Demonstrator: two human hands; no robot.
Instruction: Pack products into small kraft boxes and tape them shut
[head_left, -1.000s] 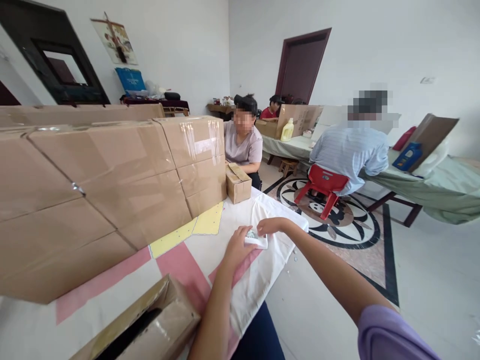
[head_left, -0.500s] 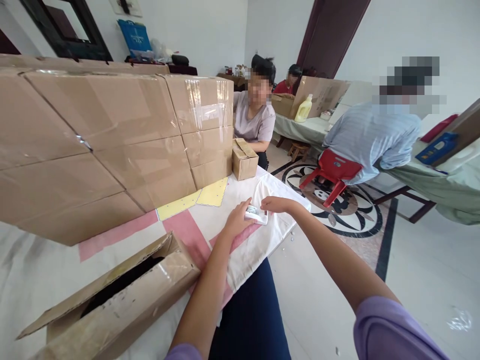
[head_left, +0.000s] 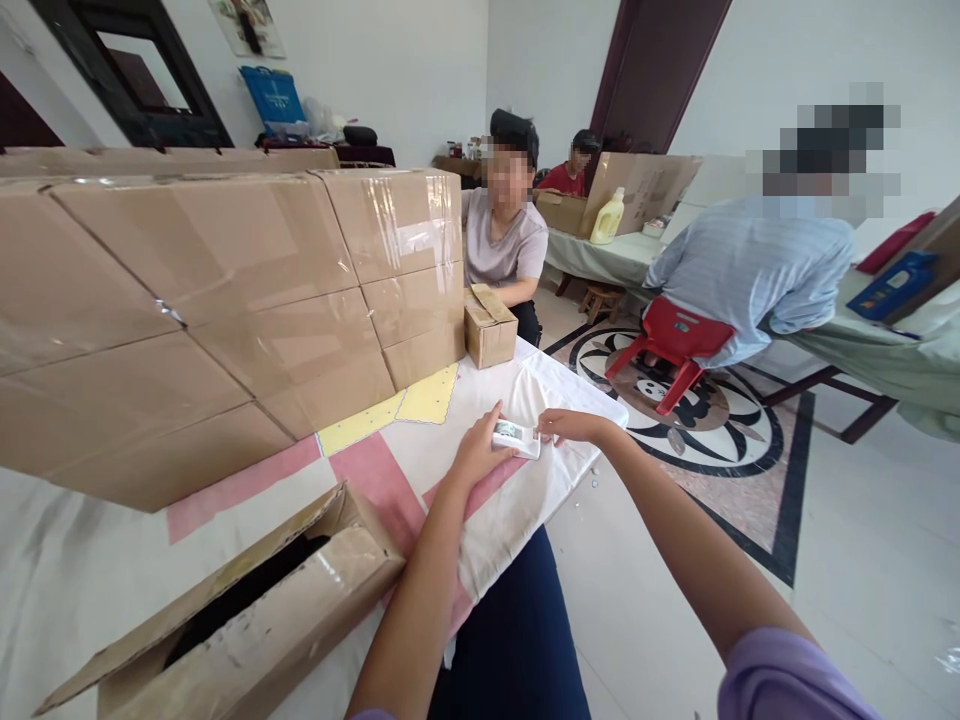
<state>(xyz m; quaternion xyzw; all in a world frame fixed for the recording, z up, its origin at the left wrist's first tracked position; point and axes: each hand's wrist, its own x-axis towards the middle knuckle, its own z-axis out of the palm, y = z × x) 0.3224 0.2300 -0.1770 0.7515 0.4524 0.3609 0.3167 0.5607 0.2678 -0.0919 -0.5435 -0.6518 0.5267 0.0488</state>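
Note:
Near the table's far right corner, my left hand (head_left: pixel 480 447) is wrapped around a small white tape dispenser (head_left: pixel 525 447) with a roll showing inside it. The dispenser rests on or just above the cloth; I cannot tell which. At its right end is my right hand (head_left: pixel 568 425), fingers curled and drawn together close to the dispenser's tip. Whatever those fingertips pinch is too small to make out. Left of my left forearm lies a long cardboard box (head_left: pixel 255 610) with its top flap raised and a dark inside.
Stacked, taped cartons (head_left: pixel 285 270) wall off the table's left and back. A small carton (head_left: pixel 490 328) stands at the far edge, with a person (head_left: pixel 506 240) behind it. To the right, another person (head_left: pixel 750 270) sits on a red chair (head_left: pixel 679 340) at a second table.
My right hand has shifted slightly right, and its fingers look a little looser beside the dispenser's end. My left hand keeps its hold. The whole view has tilted slightly.

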